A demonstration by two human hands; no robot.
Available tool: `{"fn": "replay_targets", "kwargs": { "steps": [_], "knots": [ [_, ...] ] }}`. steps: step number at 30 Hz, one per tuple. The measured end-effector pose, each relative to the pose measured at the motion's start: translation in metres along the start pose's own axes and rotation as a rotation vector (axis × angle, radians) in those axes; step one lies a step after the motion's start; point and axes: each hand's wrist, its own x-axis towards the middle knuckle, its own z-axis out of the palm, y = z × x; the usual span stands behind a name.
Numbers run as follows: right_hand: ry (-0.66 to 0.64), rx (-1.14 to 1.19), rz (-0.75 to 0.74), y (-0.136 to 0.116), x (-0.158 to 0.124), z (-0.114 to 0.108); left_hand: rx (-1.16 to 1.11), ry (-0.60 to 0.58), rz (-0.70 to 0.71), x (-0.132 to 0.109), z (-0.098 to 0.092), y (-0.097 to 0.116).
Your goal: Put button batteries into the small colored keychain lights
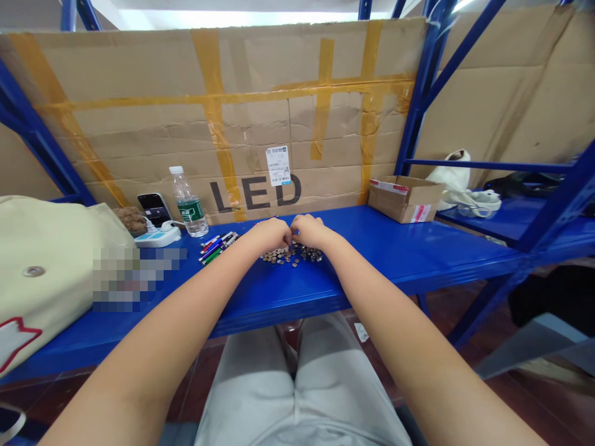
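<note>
Head view, left hand [272, 234], right hand [310, 230], fingers curled together over metal pieces [290, 254]

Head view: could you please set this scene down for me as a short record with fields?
Surface: blue metal shelf
Left hand: fingers curled, meeting the other hand just above the pile
Right hand: fingers curled, same spot
Below the hands: pile of small metal parts
Held item: too small to tell
Left of the pile: coloured pens, water bottle, phone
Right of the pile: small cardboard box, open
Behind: cardboard sheet marked LED
</note>
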Motion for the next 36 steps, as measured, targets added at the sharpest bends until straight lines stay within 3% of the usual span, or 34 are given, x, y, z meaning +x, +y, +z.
{"fn": "replay_targets", "kwargs": {
  "steps": [3,11,18,30,36],
  "knots": [
    [0.045,0.008,0.067,0.006,-0.002,-0.004,-0.028,-0.059,-0.002,0.005,0.0,-0.003],
    [-0.036,-0.006,0.168,0.007,-0.009,-0.009,-0.047,-0.179,-0.022,0.006,-0.009,0.007],
    [0.078,0.048,0.262,0.018,-0.009,-0.01,0.033,-0.205,-0.004,0.008,-0.013,0.012],
    [-0.1,0.081,0.134,0.011,-0.013,-0.011,-0.05,-0.157,-0.009,0.016,-0.005,-0.002],
    [-0.096,0.063,0.139,0.01,-0.015,-0.01,-0.043,-0.18,0.007,0.017,-0.004,-0.004]
  ]
}}
